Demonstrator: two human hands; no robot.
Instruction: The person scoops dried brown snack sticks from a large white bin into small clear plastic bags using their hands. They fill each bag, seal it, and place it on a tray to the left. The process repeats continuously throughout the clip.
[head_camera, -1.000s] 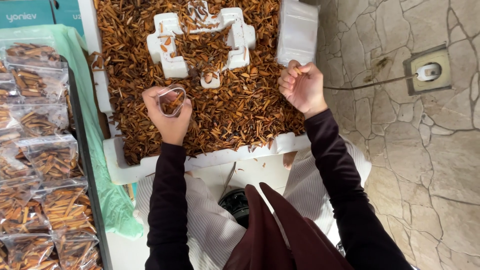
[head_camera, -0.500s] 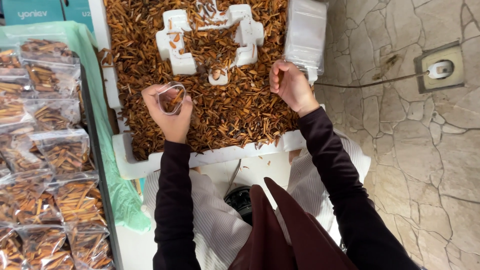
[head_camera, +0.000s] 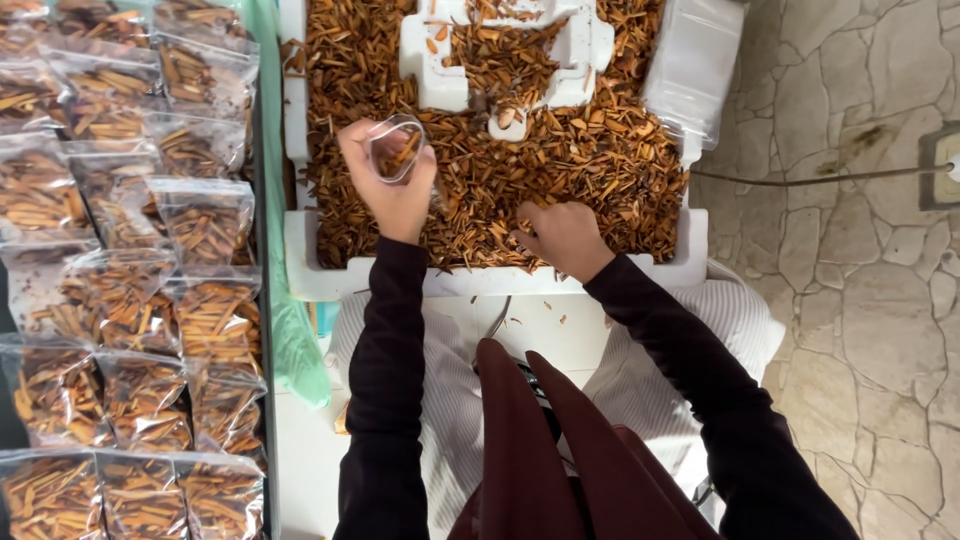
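The left hand (head_camera: 392, 185) is clamped around a small clear plastic bag (head_camera: 397, 150), fingers curled about its mouth so the opening faces up; a few brown chips already lie inside. It sits at about ten o'clock from the centre of the view, over the near-left part of the heap.

The right hand (head_camera: 562, 238) is what has changed. Half a second ago it was up at about one o'clock, beside the clear plastic container (head_camera: 692, 65) on the tray's right edge; now it has dropped to the near edge of the heap, close to six o'clock of the tray, fingers bunched together and pressed down into the brown wood chips (head_camera: 560, 150). Whether it has a pinch of chips enclosed I cannot tell — the fingertips are buried. The shift reads as a fresh scoop being gathered for the bag, which has kept its place.

Outward from the hands: the white foam tray (head_camera: 470, 282) holds the whole heap, with a white foam insert (head_camera: 580, 45) lying on top at twelve o'clock. At nine o'clock, rows of filled, sealed bags (head_camera: 120, 300) lie overlapping, and a stone-paved floor (head_camera: 860, 300) runs along three o'clock.
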